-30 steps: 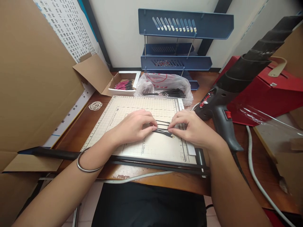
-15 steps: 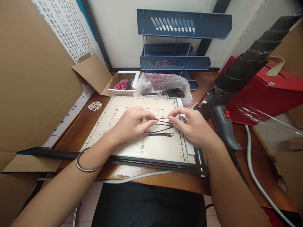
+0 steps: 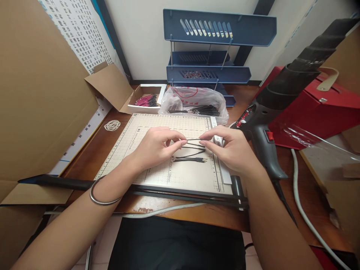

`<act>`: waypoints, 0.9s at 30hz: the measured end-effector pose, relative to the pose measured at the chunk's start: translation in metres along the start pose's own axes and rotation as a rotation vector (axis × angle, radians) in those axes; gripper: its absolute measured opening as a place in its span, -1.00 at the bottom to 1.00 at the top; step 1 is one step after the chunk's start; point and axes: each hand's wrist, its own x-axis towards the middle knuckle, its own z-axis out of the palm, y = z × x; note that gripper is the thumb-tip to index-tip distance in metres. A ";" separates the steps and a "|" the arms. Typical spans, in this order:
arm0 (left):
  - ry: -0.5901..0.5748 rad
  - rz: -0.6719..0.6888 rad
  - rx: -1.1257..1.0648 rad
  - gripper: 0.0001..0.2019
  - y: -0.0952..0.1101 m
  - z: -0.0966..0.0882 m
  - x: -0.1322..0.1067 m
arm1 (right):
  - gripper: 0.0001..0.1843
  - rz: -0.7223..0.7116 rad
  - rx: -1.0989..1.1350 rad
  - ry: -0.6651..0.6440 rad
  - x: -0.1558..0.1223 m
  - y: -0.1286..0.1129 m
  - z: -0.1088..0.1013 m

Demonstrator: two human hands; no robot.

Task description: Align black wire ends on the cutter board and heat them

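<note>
A thin black wire (image 3: pixel 193 139) is stretched between my two hands, just above a cream paper trimmer board (image 3: pixel 157 174) printed with a grid. The thumb and forefinger of my left hand (image 3: pixel 161 146) pinch its left end. At the other end, my right hand (image 3: pixel 229 148) has thumb and forefinger around the wire, slightly parted at the tips. Several more black wires (image 3: pixel 188 159) lie on the board below the fingers, some with brass-coloured ends at the right. My fingertips partly cover the wire's ends.
A large heat gun (image 3: pixel 267 138) stands at the right, by a red box (image 3: pixel 306 108). Behind the board are a plastic bag (image 3: pixel 180 103) of black pieces and a small carton (image 3: pixel 161 90) of pink and black ones. Coiled white cord (image 3: pixel 112 125) lies left; blue trays (image 3: pixel 219 28) rise behind.
My right thumb and forefinger have parted slightly at the tips, and the wire now lies more level between the hands. My left hand has hardly moved.
</note>
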 end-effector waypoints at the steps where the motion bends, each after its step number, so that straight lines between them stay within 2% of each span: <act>1: 0.005 0.002 0.002 -0.90 0.000 0.000 0.000 | -0.93 -0.002 0.001 0.003 0.000 0.000 0.000; 13: 0.024 0.001 0.009 -0.90 -0.002 0.001 -0.001 | -0.94 -0.034 0.025 0.032 -0.001 0.001 0.002; 23: 0.027 0.077 0.010 -0.93 -0.001 0.002 0.000 | -0.94 -0.011 0.035 0.072 -0.001 -0.003 -0.001; 27: 0.049 0.068 -0.007 -0.91 -0.001 0.000 -0.001 | -0.93 -0.013 0.033 0.073 -0.001 -0.003 -0.001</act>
